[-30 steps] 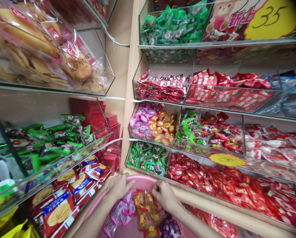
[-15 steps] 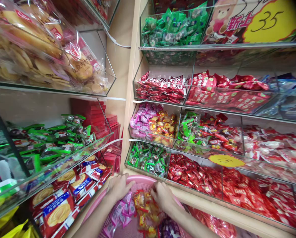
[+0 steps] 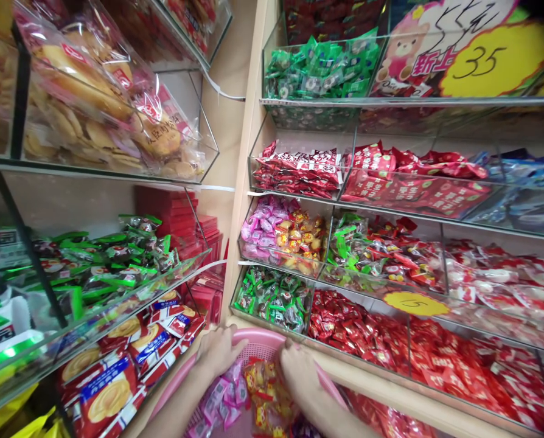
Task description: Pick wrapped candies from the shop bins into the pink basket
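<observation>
A pink plastic basket [image 3: 258, 336] with a perforated wall stands low in front of me, against the shelf corner. My left hand [image 3: 217, 351] is over its left rim, fingers bent across the edge and thumb on the inner side. On the right part of the rim, my right hand [image 3: 297, 368] is closed with curled fingers, beside the yellow candies. In the basket lie pink-wrapped candies [image 3: 224, 395] and yellow candies [image 3: 265, 395] in clear, red-marked wrappers. Dark purple packets show partly under my right forearm. The fingers' undersides are hidden.
Clear shelf bins surround the basket: green-wrapped candies [image 3: 272, 298] just behind, red-wrapped candies [image 3: 354, 322] to the right, biscuit packs [image 3: 110, 392] to the left. A wooden ledge [image 3: 372, 377] runs right of the basket. Yellow price tags [image 3: 415, 303] hang on the shelves.
The view has shifted slightly, so the shelves appear a little lower and further right. Both hands stay at the basket rim; my right forearm covers more of the purple packets.
</observation>
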A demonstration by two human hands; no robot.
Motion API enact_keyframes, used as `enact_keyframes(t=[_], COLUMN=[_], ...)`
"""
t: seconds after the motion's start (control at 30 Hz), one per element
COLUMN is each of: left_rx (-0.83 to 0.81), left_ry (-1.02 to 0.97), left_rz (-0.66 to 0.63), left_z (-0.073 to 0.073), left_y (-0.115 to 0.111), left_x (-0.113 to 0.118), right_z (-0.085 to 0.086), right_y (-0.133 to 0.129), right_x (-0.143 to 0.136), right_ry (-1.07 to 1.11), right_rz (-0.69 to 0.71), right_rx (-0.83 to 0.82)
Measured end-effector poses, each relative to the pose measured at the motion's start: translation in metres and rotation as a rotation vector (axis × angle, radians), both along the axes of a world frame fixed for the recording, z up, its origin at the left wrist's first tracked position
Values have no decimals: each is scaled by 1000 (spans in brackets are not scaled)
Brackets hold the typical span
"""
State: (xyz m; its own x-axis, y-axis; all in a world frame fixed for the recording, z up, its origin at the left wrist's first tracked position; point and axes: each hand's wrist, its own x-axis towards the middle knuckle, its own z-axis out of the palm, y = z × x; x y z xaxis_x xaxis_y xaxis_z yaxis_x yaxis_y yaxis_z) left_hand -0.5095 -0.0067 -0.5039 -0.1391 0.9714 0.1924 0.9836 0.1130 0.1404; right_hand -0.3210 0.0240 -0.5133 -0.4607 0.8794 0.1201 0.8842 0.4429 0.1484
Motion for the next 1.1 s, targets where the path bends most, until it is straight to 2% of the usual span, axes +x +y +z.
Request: enact_keyframes(t=[0.1, 0.17, 0.27, 0.37, 0.47, 0.53, 0.63, 0.73, 1.0, 1.1], left_rx=[15, 18, -3, -15, -4, 1, 1, -9, 10, 22], left_ry=[8, 3, -10, -26, -36, -29, -25, -36, -16, -18], left_rz=[-3, -3, -2, -17, -11, -4, -2, -3, -30, -40], left_z=[-2, -3, -3, -3, -4, -5, -7, -9, -13, -14], left_y=[1, 1, 2, 2, 1, 1, 2, 3, 8, 9], left_x=[-1, -2, -3, -2, -2, -3, -5, -7, -5, -3], right_z=[9, 31, 83, 141, 185, 203, 213, 211, 206, 206], right_y=[1, 1, 4, 19, 49, 70, 93, 102, 104, 105], right_x=[-4, -6, -10, -19, -33, -44, -59, -65, -63, -63], right_ry=[-28, 26, 200, 397, 532, 558, 560, 561, 620, 714], right_rz=[7, 66, 261, 453, 448, 368, 238, 176, 167, 203], right_rx=[72, 148, 335, 527, 688, 729, 693, 642, 566, 561])
